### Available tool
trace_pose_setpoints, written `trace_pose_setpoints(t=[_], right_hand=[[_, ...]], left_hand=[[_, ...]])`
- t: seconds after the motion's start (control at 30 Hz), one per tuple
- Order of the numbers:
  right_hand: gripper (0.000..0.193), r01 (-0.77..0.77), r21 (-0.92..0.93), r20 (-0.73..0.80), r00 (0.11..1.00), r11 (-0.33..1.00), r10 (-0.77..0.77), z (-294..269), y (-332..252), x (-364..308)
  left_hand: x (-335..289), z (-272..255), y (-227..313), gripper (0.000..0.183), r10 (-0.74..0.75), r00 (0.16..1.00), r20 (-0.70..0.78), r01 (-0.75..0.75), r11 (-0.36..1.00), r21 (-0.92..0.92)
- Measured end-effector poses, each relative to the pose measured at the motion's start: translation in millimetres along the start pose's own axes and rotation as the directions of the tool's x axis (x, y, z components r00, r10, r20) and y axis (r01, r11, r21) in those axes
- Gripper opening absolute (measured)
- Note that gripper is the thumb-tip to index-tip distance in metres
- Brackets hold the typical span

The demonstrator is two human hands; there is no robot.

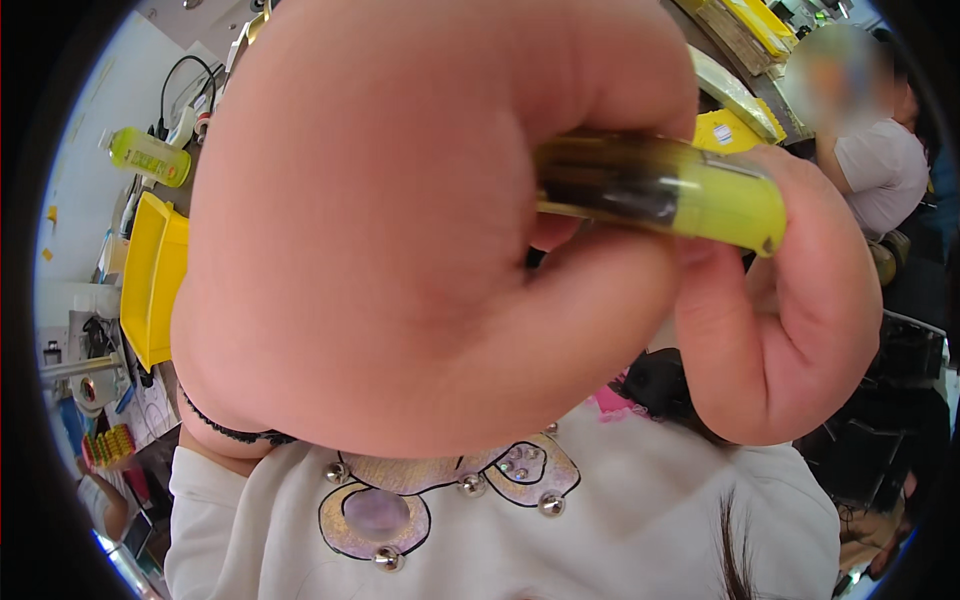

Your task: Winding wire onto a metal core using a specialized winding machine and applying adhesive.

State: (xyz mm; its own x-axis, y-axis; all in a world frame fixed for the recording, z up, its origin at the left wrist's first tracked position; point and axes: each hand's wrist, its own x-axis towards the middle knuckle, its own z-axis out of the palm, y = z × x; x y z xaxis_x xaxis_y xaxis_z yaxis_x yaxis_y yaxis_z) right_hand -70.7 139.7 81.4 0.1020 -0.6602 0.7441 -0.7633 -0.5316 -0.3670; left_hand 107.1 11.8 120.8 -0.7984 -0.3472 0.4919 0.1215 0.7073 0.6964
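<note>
Yellow-green bottle point(150, 156), printed label, lying upper left on bench.

Behind us, a yellow plastic bin point(150, 275) stands on edge at the left, with a yellow-green bottle point(150, 155) lying above it near a black cable point(175, 85). Our white studded top point(600, 520) fills the lower frame. At the upper right, a co-worker in a pale shirt point(880, 175) stands beside more yellow bins point(760, 25).
</note>
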Motion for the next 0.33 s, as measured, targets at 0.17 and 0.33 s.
trace_pose_setpoints(t=[0.17,0.33], right_hand=[[0.027,-0.154,-0.016,0.174,0.973,0.988,0.154,-17.7,-8.9,3.0],[0.029,-0.032,0.192,-0.018,0.999,0.981,0.036,7.6,20.8,-13.2]], left_hand=[[1.3,-5.7,-5.2,0.015,0.055,0.997,0.052,-0.056,0.998,0.03],[-1.7,-2.0,-7.4,0.017,-0.024,1.0,0.012,0.024,0.997,-0.075]])
